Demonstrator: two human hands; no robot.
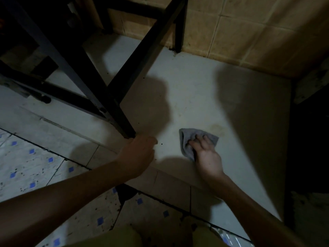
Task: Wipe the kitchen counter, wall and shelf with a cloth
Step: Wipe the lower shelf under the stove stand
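Observation:
A grey cloth [187, 139] lies on the pale counter [204, 97], and my right hand [207, 154] presses flat on it with fingers spread. My left hand [140, 152] is curled at the foot of the black shelf frame's front leg [124, 125], near the counter's front edge; whether it grips the leg is hidden. The black shelf frame [138, 50] stands on the counter's left half. A beige tiled wall [249, 32] rises behind the counter. A faint yellowish stain [219, 128] shows just beyond the cloth.
The counter's front face is tiled and drops to a floor [26, 166] of white tiles with blue diamonds. A dark gap [309, 139] borders the counter on the right. Small dark specks dot the counter near my left hand. My knees show at the bottom.

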